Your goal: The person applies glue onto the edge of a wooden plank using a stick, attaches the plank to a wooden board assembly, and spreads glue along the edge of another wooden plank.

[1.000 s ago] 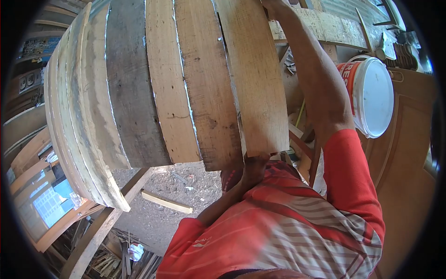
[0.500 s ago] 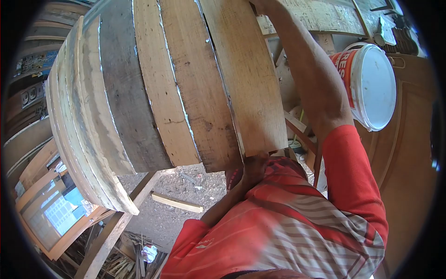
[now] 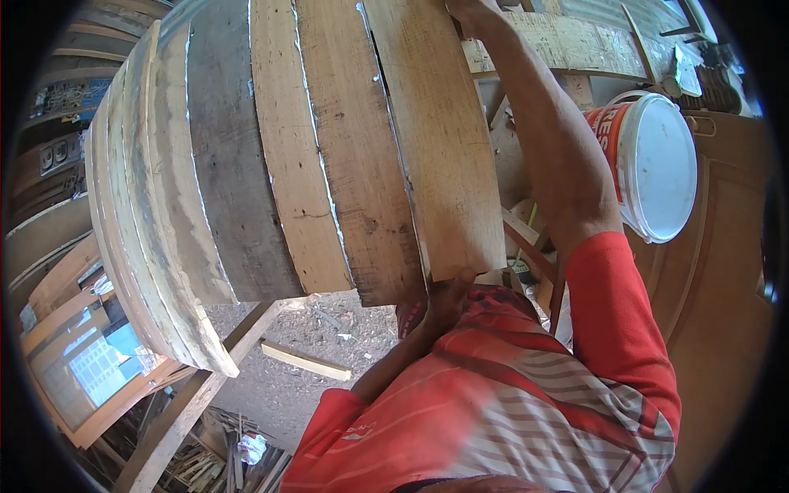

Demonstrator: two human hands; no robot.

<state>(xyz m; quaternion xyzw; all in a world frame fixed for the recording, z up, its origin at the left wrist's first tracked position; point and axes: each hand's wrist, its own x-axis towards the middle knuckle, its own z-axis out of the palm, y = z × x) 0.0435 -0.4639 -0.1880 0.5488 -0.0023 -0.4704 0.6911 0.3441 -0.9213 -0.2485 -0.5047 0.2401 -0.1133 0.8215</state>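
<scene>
A wide, light brown wooden plank (image 3: 448, 156) lies on the right edge of a row of planks. My left hand (image 3: 448, 300) grips its near end at the corner, thumb on top and the other fingers hidden beneath. Far along the same plank, my right hand (image 3: 475, 15) holds its right edge; the top of the frame cuts off part of this hand. Beside the held plank is a darker brown plank (image 3: 357, 156), with a narrow dark gap between the two toward the far end. Whitish glue lines several of the other seams, including that of the grey-brown plank (image 3: 234, 164).
A white bucket (image 3: 662, 168) with a red label stands at the right, near a brown wooden door panel (image 3: 723, 238). A timber beam (image 3: 193, 403) runs below the planks at left. A loose wood strip (image 3: 306, 360) and scrap sticks (image 3: 201, 456) lie on the ground.
The view has shifted slightly. Both hands stay on the same plank, which shows little or no movement against its neighbour.
</scene>
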